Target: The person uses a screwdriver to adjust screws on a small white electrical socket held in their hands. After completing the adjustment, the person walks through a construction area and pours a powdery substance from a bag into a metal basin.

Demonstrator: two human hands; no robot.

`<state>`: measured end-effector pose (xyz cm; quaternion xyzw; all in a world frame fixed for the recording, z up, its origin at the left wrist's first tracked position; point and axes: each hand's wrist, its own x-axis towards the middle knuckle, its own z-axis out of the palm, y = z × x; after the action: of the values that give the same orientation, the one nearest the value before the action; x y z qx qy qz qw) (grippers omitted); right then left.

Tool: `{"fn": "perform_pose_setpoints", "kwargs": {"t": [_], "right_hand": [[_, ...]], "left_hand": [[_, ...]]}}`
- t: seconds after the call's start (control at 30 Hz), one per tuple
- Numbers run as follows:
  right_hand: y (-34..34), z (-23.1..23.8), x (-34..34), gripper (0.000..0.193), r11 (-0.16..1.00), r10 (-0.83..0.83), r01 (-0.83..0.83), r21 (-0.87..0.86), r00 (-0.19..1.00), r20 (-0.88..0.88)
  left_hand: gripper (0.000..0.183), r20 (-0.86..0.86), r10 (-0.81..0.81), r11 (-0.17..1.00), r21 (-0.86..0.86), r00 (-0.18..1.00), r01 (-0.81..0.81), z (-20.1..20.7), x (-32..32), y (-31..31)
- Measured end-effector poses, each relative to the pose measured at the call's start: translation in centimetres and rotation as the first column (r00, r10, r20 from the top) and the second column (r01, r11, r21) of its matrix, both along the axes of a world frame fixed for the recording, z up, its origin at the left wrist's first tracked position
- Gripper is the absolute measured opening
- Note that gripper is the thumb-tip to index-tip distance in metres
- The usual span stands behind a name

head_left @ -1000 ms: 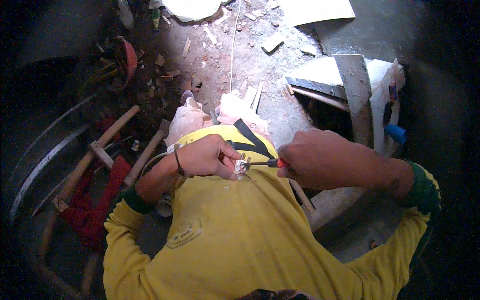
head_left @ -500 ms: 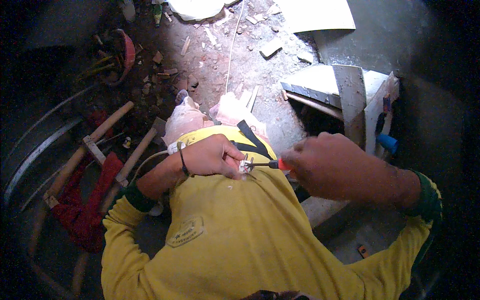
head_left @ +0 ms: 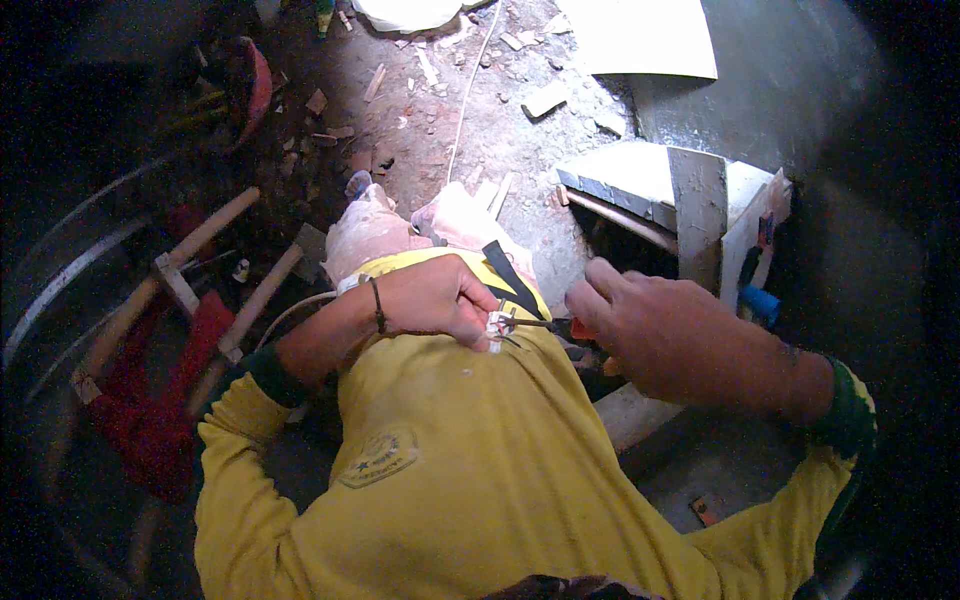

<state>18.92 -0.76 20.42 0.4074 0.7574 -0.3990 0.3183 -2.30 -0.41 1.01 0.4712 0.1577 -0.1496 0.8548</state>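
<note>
Close in front of my yellow shirt, my left hand (head_left: 435, 300) pinches a small white electrical plug (head_left: 495, 328) between thumb and fingers. Short metal pins seem to stick out of its far side, and thin dark wire ends show by its near side. From the right, my right hand (head_left: 665, 335) grips the red handle of a screwdriver (head_left: 532, 322), mostly covered by the fingers. Its dark shaft points left, with the tip at the plug; whether it sits in a screw I cannot tell.
At left stands a wooden frame (head_left: 245, 285) with red cloth (head_left: 165, 410) draped over it. A white cable (head_left: 462, 120) runs along the rubble-strewn floor. White boards (head_left: 698, 210) and a blue cylindrical thing (head_left: 760, 305) are on the right. A reddish basin (head_left: 258, 90) lies far left.
My right hand has turned around the screwdriver handle, its fingers now raised and more spread. The screwdriver tip stays at the plug. My left hand keeps its pinch, and the view has shifted slightly.
</note>
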Motion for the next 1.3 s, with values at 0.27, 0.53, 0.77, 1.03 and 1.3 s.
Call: {"fn": "perform_pose_setpoints", "kwargs": {"t": [0.27,0.53,0.77,1.03,1.3], "right_hand": [[0.4,-0.5,-0.1,0.023,0.995,-0.093,0.097,-0.038,0.992,0.089],[0.7,2.0,-2.0,0.021,0.934,0.318,-0.324,0.15,0.946,0.065],[0.7,1.3,-1.8,0.021,0.993,0.014,-0.018,0.119,0.999,0.039],[0.3,1.7,-1.7,0.021,0.999,-0.004,0.008,-0.038,0.995,0.097],[0.4,2.0,-2.0,0.021,0.98,0.111,-0.114,0.163,0.993,0.028]], "left_hand": [[0.041,0.07,0.04,0.998,-0.06,0.997,-0.036,-1.2,-0.2,-1.3],[0.041,0.049,0.015,0.999,-0.04,0.999,-0.013,0.0,-0.3,0.0],[0.033,0.097,0.048,0.999,-0.03,0.994,-0.045,-0.6,-0.3,-0.2],[0.022,0.159,0.082,0.997,-0.026,0.984,-0.078,-1.2,-0.6,-1.0],[0.023,0.13,0.092,0.993,-0.089,0.987,-0.08,-0.8,-0.5,-0.8]]}}
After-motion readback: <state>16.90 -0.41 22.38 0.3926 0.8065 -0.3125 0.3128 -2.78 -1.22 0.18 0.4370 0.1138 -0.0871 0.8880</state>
